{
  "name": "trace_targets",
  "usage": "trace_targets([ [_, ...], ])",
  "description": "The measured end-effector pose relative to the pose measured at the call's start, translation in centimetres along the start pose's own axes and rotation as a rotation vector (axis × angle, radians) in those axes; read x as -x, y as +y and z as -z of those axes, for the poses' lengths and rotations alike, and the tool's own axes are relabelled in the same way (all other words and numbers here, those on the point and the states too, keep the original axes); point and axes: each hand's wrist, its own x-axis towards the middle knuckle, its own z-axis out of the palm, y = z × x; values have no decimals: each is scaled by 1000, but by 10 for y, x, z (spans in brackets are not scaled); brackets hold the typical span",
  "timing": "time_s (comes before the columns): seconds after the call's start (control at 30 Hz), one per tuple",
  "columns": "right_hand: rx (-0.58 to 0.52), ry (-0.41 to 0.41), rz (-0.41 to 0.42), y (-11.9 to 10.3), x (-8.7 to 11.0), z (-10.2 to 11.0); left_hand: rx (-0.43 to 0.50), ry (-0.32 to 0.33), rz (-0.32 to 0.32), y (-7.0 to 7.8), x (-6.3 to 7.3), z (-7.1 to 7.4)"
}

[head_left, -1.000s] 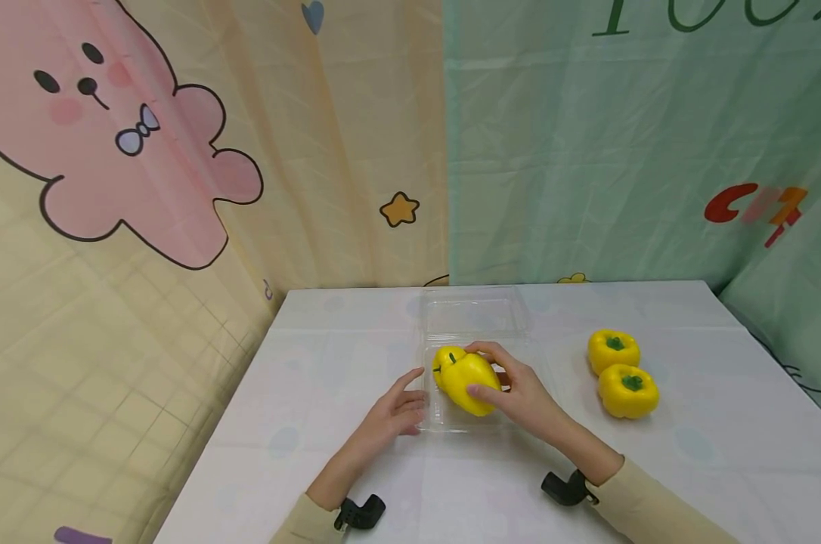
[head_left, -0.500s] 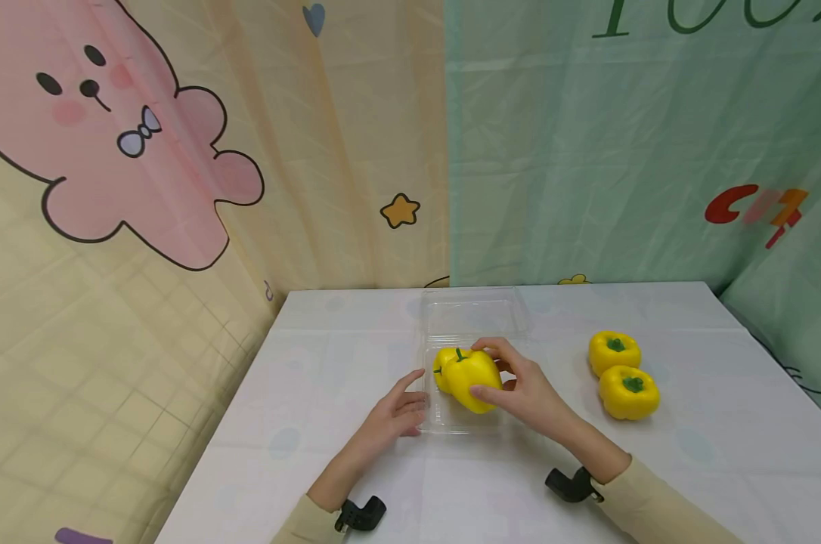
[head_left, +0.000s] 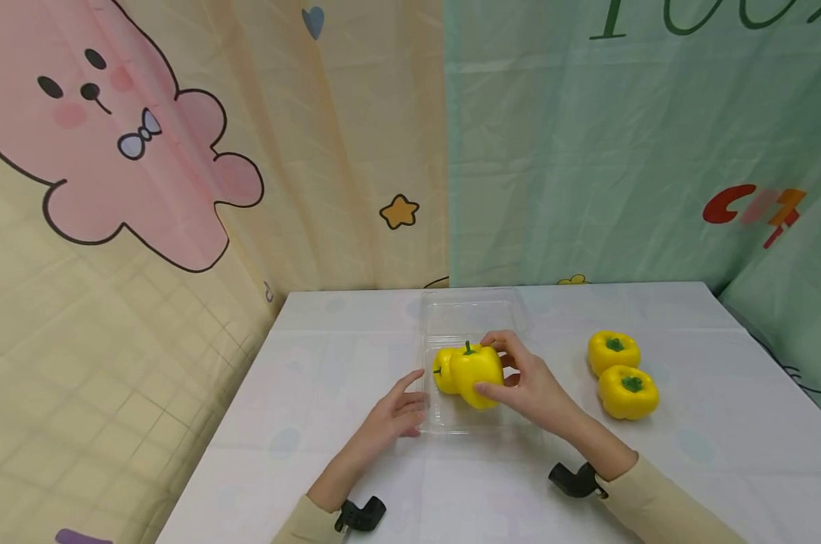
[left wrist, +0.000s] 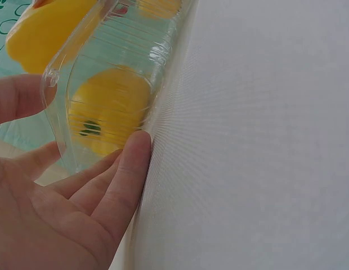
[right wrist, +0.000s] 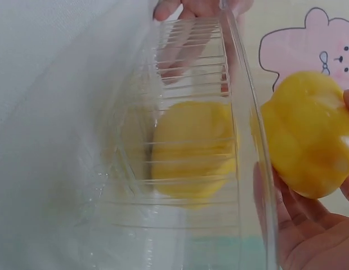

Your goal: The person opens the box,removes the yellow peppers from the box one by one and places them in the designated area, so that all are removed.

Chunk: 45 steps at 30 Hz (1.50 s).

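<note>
My right hand [head_left: 534, 389] grips a yellow bell pepper [head_left: 478, 378] with thumb and fingers, its green stem upward. In the right wrist view this bell pepper [right wrist: 309, 138] is above the rim of the clear plastic container [right wrist: 258, 95]. A second yellow bell pepper [head_left: 443, 369] lies on its side inside the container, stem toward the left, partly hidden behind the held one in the head view. At the container's left side, my left hand [head_left: 388, 412] rests its loosely extended fingers [left wrist: 129, 169] against the outer wall, low down near the table.
Two more yellow bell peppers, one farther back [head_left: 613, 353] and one nearer [head_left: 628, 394], stand stem up on the white-covered table [head_left: 329, 363] to the right. The container's clear lid [head_left: 472, 313] lies folded open behind it. Printed curtains [head_left: 356, 151] hang behind the table.
The held bell pepper has turned from tilted to more upright, and my right hand has moved slightly right and up with it. My left hand has stayed in place.
</note>
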Motion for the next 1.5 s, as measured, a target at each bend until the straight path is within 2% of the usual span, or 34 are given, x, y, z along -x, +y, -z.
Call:
trace_targets([
  [0.8,11,42,11,0,-2,17,4,0,12,-2,0,0],
  [1.23,1,58,-24,-2,-2,29,11,-1,9,-3,1,0],
  [1.5,17,55,-37,-3,-2,32,13,-6,3,1,1,-1],
])
